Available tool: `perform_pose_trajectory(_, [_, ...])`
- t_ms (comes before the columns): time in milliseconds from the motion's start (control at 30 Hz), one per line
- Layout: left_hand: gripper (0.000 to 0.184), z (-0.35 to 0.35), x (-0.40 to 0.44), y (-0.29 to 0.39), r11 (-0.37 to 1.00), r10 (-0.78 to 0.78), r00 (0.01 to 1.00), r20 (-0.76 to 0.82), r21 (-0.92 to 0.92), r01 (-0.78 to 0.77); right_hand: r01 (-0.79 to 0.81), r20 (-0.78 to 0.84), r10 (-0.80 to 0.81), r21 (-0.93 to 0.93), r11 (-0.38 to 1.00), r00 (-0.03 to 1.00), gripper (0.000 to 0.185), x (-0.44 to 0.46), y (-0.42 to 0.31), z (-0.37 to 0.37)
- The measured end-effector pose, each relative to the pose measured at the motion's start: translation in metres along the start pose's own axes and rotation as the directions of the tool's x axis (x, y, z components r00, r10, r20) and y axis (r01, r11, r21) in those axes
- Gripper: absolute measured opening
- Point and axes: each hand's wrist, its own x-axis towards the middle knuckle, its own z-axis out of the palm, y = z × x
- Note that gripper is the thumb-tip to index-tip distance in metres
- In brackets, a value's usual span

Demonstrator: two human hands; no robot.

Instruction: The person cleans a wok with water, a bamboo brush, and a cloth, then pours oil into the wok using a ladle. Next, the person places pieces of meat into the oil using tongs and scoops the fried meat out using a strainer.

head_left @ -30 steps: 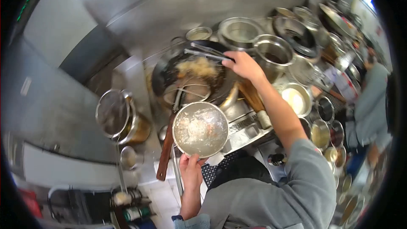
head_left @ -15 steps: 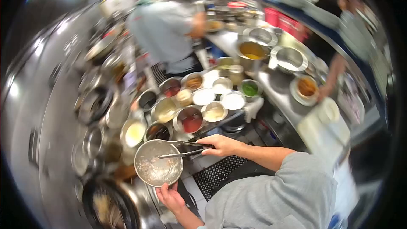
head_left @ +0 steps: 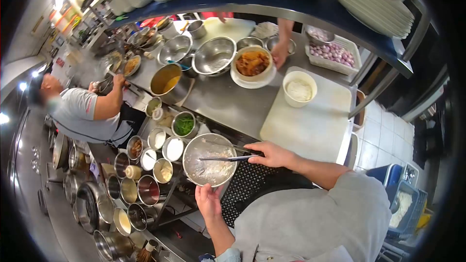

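Observation:
My left hand (head_left: 208, 203) grips the near rim of a metal mixing bowl (head_left: 209, 177), its inside smeared with a white, floury residue. In my right hand (head_left: 272, 155) is a pair of tongs (head_left: 225, 158), their arms reaching over and into the bowl. Both hands hold these things in front of my body, above a dark perforated floor mat (head_left: 250, 182). Just beyond the bowl stands a pot of chopped greens (head_left: 184, 124).
A white cutting board (head_left: 276, 128) carries a white tub of flour (head_left: 299, 89). Across the counter, a person's hand (head_left: 279, 54) is beside a container of orange-brown food (head_left: 252, 63). Another person (head_left: 92, 111) works at left. Stacked plates (head_left: 374, 2) fill the overhead shelf.
My view has swung to the right, toward the counter with the cutting board. The bowl and tongs have come along in my hands, away from the stove side.

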Motion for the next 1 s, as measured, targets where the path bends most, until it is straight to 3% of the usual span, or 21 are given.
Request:
perform_pose_trajectory(167, [0.035,0.03,0.009,-0.011,0.995,-0.086,0.996,0.037,0.053,0.084,-0.124,-0.024,0.125,0.05,0.991,0.992,0.051,-0.018,0.011,-0.028])
perform_pose_trajectory(300, [0.024,0.041,0.015,-0.011,0.994,-0.08,0.996,0.037,0.082,0.076,-0.068,-0.101,0.07,0.027,0.997,0.992,0.052,-0.025,0.014,-0.028])
perform_pose_trajectory(500, [0.035,0.039,0.013,-0.011,0.994,-0.08,0.996,0.038,0.082,0.076,-0.099,0.004,0.099,0.033,0.995,0.995,0.053,-0.023,0.014,-0.026])
perform_pose_trajectory(600, [0.026,0.042,0.012,-0.008,0.995,-0.071,0.997,0.009,0.072,0.07,-0.041,-0.037,0.042,0.017,0.999,0.998,0.052,-0.021,0.013,-0.021])
perform_pose_trajectory(800, [0.024,0.031,0.016,-0.01,0.996,-0.057,0.998,0.021,0.071,0.055,-0.08,0.001,0.08,0.026,0.996,0.997,0.052,-0.019,0.002,-0.022])
perform_pose_trajectory(900, [0.024,0.027,0.018,-0.012,0.997,-0.064,0.997,0.031,0.055,0.063,0.005,-0.081,-0.006,-0.016,1.0,0.997,0.047,-0.021,0.005,-0.019])
perform_pose_trajectory(1000, [0.024,0.033,0.017,-0.011,0.996,-0.077,0.996,0.038,0.056,0.075,-0.088,-0.078,0.087,-0.002,0.996,0.993,0.054,-0.025,-0.006,-0.024])
